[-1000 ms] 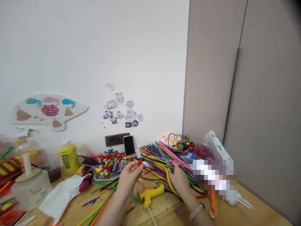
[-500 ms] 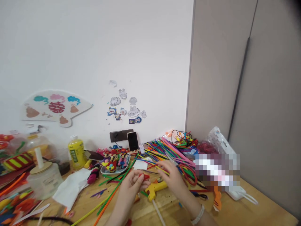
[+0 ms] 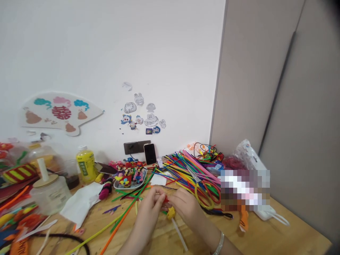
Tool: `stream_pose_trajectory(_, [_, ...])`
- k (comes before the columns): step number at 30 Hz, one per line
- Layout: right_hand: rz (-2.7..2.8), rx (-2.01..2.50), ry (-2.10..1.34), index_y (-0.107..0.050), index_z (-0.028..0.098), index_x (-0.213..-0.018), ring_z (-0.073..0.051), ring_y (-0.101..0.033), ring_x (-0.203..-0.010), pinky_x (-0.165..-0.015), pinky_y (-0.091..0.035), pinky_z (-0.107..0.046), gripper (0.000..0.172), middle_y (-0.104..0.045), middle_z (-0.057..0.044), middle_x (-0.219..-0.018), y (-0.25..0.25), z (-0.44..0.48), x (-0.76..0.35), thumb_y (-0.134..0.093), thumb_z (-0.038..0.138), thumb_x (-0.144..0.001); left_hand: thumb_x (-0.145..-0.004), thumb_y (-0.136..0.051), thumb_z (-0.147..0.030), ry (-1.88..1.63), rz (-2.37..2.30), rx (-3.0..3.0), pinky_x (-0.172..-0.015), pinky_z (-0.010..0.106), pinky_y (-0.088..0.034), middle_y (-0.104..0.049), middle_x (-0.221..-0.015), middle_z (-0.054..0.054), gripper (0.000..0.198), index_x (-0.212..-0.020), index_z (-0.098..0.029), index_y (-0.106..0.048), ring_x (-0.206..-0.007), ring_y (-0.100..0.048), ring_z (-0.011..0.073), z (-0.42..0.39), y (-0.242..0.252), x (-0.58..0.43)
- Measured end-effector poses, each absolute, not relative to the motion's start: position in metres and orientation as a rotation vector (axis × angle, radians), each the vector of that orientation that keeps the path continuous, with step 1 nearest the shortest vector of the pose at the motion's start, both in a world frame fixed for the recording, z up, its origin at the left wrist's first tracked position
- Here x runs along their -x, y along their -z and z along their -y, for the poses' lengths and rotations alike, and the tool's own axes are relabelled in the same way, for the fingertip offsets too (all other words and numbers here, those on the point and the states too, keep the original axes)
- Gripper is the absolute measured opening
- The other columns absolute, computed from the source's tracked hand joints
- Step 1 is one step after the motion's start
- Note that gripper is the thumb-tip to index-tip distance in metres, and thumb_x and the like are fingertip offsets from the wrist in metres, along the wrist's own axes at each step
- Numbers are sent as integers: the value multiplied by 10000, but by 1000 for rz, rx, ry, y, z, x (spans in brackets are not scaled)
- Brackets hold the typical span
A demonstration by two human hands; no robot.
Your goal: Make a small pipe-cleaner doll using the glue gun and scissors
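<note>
Close together over the table's middle, both hands are at a small red piece (image 3: 166, 199), mostly covered by fingers. My left hand (image 3: 151, 204) pinches it from the left with thumb and fingers. The bent fingers of my right hand (image 3: 186, 206) close in at its right side; whether they hold it too is hard to see. Just below the hands lies a yellow glue gun (image 3: 171, 213), its front hidden by my right hand, with a whitish glue stick (image 3: 180, 234) sticking out toward me.
A heap of coloured pipe cleaners (image 3: 186, 166) with scissors (image 3: 193, 174) lies behind my right hand. Further left are a tray (image 3: 138, 183) of small figures, a yellow-labelled bottle (image 3: 86, 164), white paper (image 3: 81, 203) and a lidded jar (image 3: 49, 194). A phone (image 3: 150, 154) leans on the wall.
My right hand has moved left and down from above the glue gun to the red piece, beside my left hand, and now hides more of the gun. The view has shifted slightly.
</note>
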State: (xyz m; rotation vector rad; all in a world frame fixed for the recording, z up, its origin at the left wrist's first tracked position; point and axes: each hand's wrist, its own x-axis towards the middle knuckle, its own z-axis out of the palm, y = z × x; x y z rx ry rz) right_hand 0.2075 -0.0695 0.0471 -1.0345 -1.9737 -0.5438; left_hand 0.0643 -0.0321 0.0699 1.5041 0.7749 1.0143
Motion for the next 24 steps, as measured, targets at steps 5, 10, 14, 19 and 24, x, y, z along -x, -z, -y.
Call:
stream_pose_trajectory(5, [1947,1053,456,-621,165,-790,-156,-498,-630,-559,-411,-257,360,-595,-45,-651,-48,72,-206,-302,236,-942,-711,-553,-413,-944,-807,-1627,-528,274,-488,-596,-563,-18,225,-677,-203,-478,-549,-598,167,33,-72,-64])
stream_pose_trajectory(10, [1900,1077,409,-618,154,-787,-159,-496,-630,-573,-420,-266,367,-600,-53,-653,-50,72,-208,-296,236,-943,-708,-515,-424,-891,-835,-1786,-476,247,-390,-473,-502,-46,267,-563,-205,-468,-478,-486,144,37,-83,-64])
stream_pose_trajectory(14, [1959,1070,405,-620,151,-794,-164,-493,-635,-565,-417,-272,379,-600,-59,-665,-50,71,-210,-291,265,-945,-708,-514,-367,-880,-855,-1894,-503,247,-313,-438,-491,-47,250,-519,-215,-451,-502,-415,146,40,-88,-61])
stream_pose_trajectory(19, [2077,1027,347,-604,152,-806,-163,-501,-669,-586,-430,-267,356,-600,-57,-700,-54,73,-215,-297,266,-946,-680,-534,-369,-805,-834,-1918,-497,235,-271,-401,-492,-56,264,-493,-216,-428,-513,-367,135,36,-89,-57])
stream_pose_trajectory(24, [2070,951,333,-580,140,-900,-165,-514,-721,-652,-456,-282,268,-611,-72,-769,-58,78,-217,-339,251,-937,-701,-518,-475,-694,-794,-1819,-421,209,-242,-371,-463,-87,314,-553,-210,-436,-418,-323,95,31,-85,-54])
